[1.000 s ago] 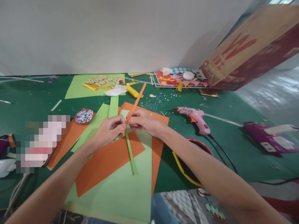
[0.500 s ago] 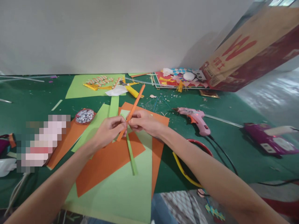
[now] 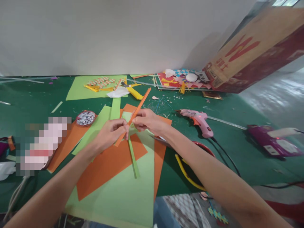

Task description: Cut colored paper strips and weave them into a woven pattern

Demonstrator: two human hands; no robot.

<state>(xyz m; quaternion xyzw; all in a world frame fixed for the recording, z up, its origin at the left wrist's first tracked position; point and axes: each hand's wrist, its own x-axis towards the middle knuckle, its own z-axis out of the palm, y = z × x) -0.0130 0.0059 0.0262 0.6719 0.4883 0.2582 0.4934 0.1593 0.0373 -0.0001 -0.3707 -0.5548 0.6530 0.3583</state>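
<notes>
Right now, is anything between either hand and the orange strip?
Nothing visible: the left hand holds the orange strip, with the right hand against it. The green strip extends below; hands hide where strips meet.

The orange paper strip (image 3: pixel 142 102) has slid toward the near left, so more of its near end now shows past the fingers of the left hand (image 3: pixel 110 133), and it leans further over to the right. The right hand (image 3: pixel 150 122) has shifted slightly far and right. Beneath its wrist, part of a slim grey-and-white object (image 3: pixel 159 138), hidden before, has come into view.
</notes>
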